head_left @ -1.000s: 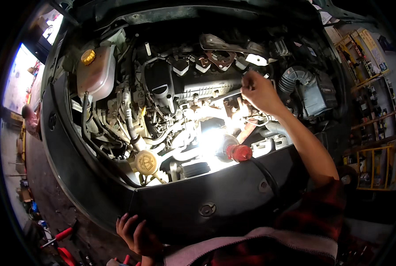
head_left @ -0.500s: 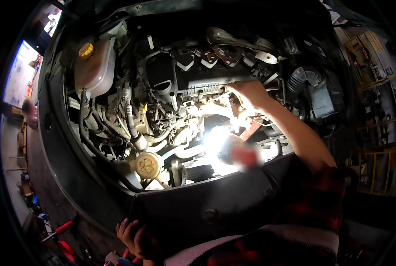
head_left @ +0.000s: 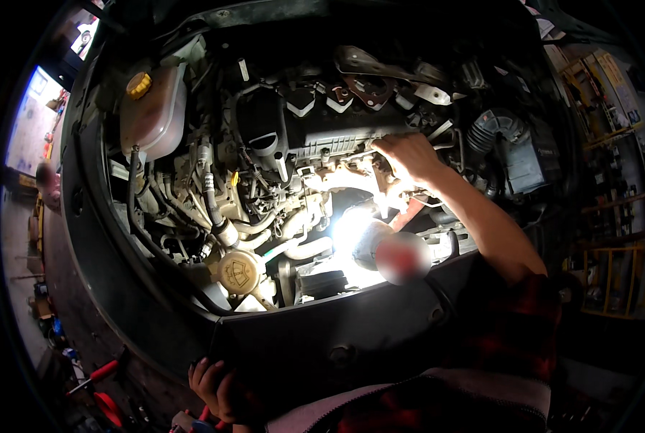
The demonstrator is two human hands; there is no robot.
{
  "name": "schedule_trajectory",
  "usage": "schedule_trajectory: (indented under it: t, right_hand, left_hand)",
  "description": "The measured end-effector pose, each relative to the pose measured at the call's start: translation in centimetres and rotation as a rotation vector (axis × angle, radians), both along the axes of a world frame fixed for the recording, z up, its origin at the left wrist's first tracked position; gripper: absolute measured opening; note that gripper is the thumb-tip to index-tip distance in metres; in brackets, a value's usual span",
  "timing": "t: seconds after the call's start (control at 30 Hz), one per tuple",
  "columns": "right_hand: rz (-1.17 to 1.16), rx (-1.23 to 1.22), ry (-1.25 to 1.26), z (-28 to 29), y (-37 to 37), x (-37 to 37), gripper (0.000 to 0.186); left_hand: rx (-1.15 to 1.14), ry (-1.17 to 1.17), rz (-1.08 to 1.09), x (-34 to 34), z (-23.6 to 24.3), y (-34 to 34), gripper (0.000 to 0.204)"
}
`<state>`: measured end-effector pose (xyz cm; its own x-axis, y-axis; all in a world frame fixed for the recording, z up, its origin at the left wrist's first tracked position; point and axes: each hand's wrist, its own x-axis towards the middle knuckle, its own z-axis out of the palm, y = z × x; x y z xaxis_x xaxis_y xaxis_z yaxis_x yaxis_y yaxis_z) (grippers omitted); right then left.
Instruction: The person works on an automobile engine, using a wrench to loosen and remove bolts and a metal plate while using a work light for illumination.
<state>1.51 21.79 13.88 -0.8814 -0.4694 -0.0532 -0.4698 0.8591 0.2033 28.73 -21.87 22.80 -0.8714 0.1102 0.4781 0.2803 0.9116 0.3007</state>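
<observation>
In the engine bay, my right hand (head_left: 409,159) reaches in from the right with bent, closed fingers. It is at the front edge of the black engine cover (head_left: 351,130), just above the brightly lit metal manifold (head_left: 347,177). What those fingers grip is hidden. Down at the lower left, my left hand (head_left: 218,390) is in shadow by the dark front panel (head_left: 301,339) of the car. Its fingers are curled, and whatever they may hold cannot be made out. A glaring work lamp (head_left: 358,234) lies below my right hand, beside a blurred red patch.
A whitish tank with a yellow cap (head_left: 139,85) stands at the back left. A round beige reservoir cap (head_left: 240,273) sits at the front left. A ribbed air hose (head_left: 497,128) runs at the right. Red-handled tools (head_left: 104,371) lie at lower left; shelves (head_left: 611,187) stand at right.
Both hands stay in nearly the same places. My right hand shifts only very slightly over the manifold, and the lamp has not visibly moved.
</observation>
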Motion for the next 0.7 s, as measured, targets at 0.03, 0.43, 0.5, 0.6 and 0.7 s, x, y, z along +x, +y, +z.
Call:
schedule_trajectory:
  t: [0.03, 0.43, 0.5, 0.6, 0.7]
  right_hand:
    - [0.008, 0.001, 0.004, -0.1, 0.2, 0.1, 0.044]
    - [0.037, 0.079, -0.021, -1.5, 0.8, 0.3, 0.023]
    - [-0.028, 0.168, -0.151, -1.2, 0.6, 0.2, 0.02]
    - [-0.094, 0.173, -0.206, -0.5, 0.3, 0.0, 0.02]
    - [-0.129, 0.109, -0.165, -0.5, 0.2, -0.3, 0.019]
  left_hand:
    - [0.008, 0.008, -0.006, -0.1, 0.0, 0.1, 0.01]
    - [-0.004, 0.019, 0.009, 0.0, -0.4, -0.1, 0.011]
    - [0.006, 0.007, 0.011, 0.1, -0.2, -0.1, 0.008]
    - [0.021, 0.033, 0.012, 0.0, -0.4, 0.1, 0.009]
    - [0.041, 0.034, 0.008, -0.2, -0.4, 0.2, 0.009]
